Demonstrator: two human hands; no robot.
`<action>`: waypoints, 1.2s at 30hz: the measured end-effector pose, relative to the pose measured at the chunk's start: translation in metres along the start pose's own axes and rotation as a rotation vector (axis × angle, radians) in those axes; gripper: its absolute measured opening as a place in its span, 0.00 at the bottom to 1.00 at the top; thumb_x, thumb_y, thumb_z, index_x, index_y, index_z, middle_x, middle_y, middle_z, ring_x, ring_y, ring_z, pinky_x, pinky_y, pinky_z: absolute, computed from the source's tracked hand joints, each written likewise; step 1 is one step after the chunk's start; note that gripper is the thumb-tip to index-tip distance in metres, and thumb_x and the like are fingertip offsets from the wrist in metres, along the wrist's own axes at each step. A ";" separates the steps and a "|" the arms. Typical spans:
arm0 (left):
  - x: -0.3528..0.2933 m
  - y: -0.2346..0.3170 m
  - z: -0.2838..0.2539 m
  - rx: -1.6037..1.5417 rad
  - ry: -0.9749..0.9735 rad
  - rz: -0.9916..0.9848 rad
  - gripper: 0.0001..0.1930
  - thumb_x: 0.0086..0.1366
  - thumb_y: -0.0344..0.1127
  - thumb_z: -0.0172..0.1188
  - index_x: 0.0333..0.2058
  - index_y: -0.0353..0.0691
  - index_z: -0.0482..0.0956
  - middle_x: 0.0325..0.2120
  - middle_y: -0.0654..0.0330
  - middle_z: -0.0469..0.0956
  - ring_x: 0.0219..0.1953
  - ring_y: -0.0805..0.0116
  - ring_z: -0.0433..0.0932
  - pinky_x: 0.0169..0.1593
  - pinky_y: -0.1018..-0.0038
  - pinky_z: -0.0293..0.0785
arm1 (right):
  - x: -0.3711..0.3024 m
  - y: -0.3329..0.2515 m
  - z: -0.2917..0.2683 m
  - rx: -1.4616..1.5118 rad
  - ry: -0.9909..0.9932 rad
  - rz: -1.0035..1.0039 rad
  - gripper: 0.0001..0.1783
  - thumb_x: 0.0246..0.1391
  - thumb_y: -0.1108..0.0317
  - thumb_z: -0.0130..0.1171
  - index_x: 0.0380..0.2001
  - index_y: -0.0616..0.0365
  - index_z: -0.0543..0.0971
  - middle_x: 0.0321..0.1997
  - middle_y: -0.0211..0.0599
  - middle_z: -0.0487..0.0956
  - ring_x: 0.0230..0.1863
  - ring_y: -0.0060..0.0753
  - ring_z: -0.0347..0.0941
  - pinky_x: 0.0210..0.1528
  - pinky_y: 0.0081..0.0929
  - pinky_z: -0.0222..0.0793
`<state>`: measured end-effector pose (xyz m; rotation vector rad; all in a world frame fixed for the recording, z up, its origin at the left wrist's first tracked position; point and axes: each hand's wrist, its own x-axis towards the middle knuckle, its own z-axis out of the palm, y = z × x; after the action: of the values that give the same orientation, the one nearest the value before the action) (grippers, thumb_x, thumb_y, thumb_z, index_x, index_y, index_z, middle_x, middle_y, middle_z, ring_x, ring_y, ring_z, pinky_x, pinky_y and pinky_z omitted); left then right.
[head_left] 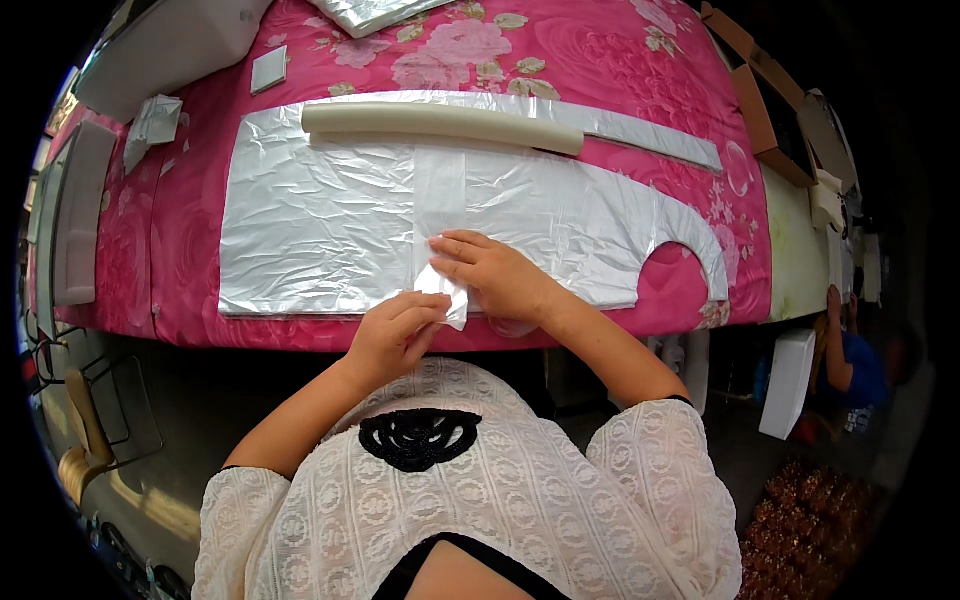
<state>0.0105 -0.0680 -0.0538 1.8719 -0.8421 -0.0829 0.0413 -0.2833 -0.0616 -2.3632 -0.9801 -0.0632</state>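
Across the near part of the table lies a flat, crinkled stack of thin silvery-white plastic sheets (310,220), with a curved cut-out at its right end. A narrow folded piece of white plastic (455,309) sits at its near edge. My left hand (400,325) pinches the lower end of this piece, fingers closed. My right hand (497,275) rests over its upper right side, fingers stretched out and lying on the plastic; the thumb is hidden. Beyond both hands, a cream-coloured tube (440,122) lies along the far side of the stack.
A pink flowered cloth (600,60) covers the table. White boxes (165,50) stand at the far left, near a small white packet (269,70) and crumpled white plastic (153,125). Cardboard boxes (770,120) are at the right edge. A person in blue (850,370) is at far right.
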 end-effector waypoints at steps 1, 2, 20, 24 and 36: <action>0.007 0.008 -0.006 -0.029 0.084 -0.076 0.07 0.52 0.20 0.60 0.31 0.36 0.76 0.36 0.56 0.80 0.37 0.60 0.80 0.39 0.74 0.75 | 0.001 -0.005 -0.003 0.024 0.009 0.024 0.25 0.39 0.83 0.54 0.46 0.60 0.75 0.53 0.39 0.73 0.57 0.42 0.65 0.57 0.32 0.65; 0.010 0.003 -0.010 -0.164 0.150 -0.131 0.06 0.53 0.23 0.60 0.31 0.36 0.76 0.37 0.56 0.80 0.37 0.58 0.80 0.40 0.74 0.75 | 0.003 -0.009 -0.003 0.051 0.022 0.044 0.25 0.39 0.83 0.53 0.46 0.60 0.75 0.53 0.38 0.73 0.57 0.42 0.66 0.57 0.32 0.65; 0.050 -0.036 -0.024 0.061 -0.007 -0.376 0.24 0.58 0.26 0.50 0.55 0.34 0.64 0.37 0.52 0.79 0.37 0.58 0.78 0.41 0.69 0.72 | 0.013 0.005 -0.008 0.357 0.189 0.560 0.08 0.51 0.70 0.56 0.32 0.61 0.80 0.26 0.33 0.78 0.29 0.28 0.73 0.33 0.24 0.67; 0.059 -0.055 -0.009 -0.201 0.346 -0.433 0.23 0.66 0.35 0.48 0.57 0.30 0.60 0.42 0.48 0.76 0.38 0.65 0.78 0.40 0.73 0.73 | 0.037 0.023 -0.020 0.635 0.043 0.897 0.12 0.54 0.65 0.56 0.28 0.64 0.80 0.19 0.30 0.76 0.20 0.19 0.72 0.24 0.19 0.65; 0.052 -0.045 0.008 0.759 -0.226 -0.089 0.35 0.63 0.47 0.49 0.62 0.31 0.51 0.65 0.48 0.48 0.67 0.54 0.46 0.67 0.60 0.41 | 0.037 0.012 -0.017 0.324 0.192 0.842 0.18 0.46 0.65 0.64 0.39 0.64 0.74 0.25 0.36 0.78 0.29 0.27 0.77 0.28 0.24 0.69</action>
<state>0.0695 -0.0947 -0.0781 2.6494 -1.0322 -0.0297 0.0790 -0.2749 -0.0440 -2.2215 0.1334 0.1767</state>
